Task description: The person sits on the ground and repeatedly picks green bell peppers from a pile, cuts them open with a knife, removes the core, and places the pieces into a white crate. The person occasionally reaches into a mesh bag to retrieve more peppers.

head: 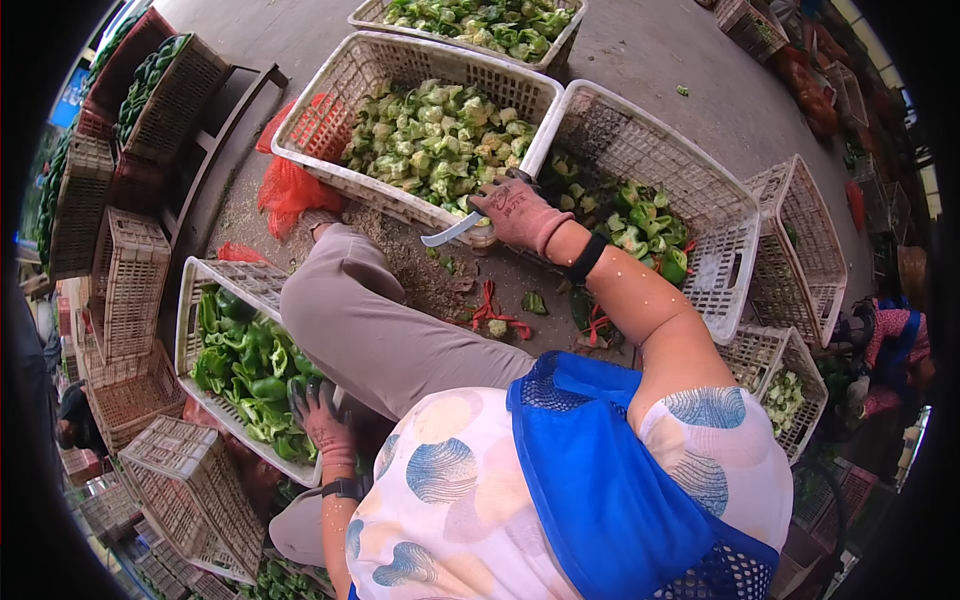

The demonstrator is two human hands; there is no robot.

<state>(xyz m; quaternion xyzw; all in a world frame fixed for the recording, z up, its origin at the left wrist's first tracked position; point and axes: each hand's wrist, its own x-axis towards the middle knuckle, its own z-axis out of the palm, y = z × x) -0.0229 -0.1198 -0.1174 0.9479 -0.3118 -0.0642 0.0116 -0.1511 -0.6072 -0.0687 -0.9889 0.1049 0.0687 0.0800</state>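
Note:
My right hand (517,210), in a pink glove with dark fingers, holds a small curved-blade knife (452,229) at the near corner of a white plastic crate (420,193). That crate holds a heap of pale green pepper cores (442,139). My left hand (328,421), gloved alike, has its fingers spread at the edge of a second white crate (240,264), against cored green bell peppers (259,367). No pepper shows in its grasp; the palm side is hidden. Right of the cores, a crate (667,139) holds cut peppers and scraps.
Another crate (480,56) of pepper pieces stands beyond. Red mesh netting (296,196) and scraps lie on the concrete floor (259,202). Stacked pepper crates (176,97) rise at left; empty crates (139,289) stand below them. More crates (799,247) and a person (896,349) are at right.

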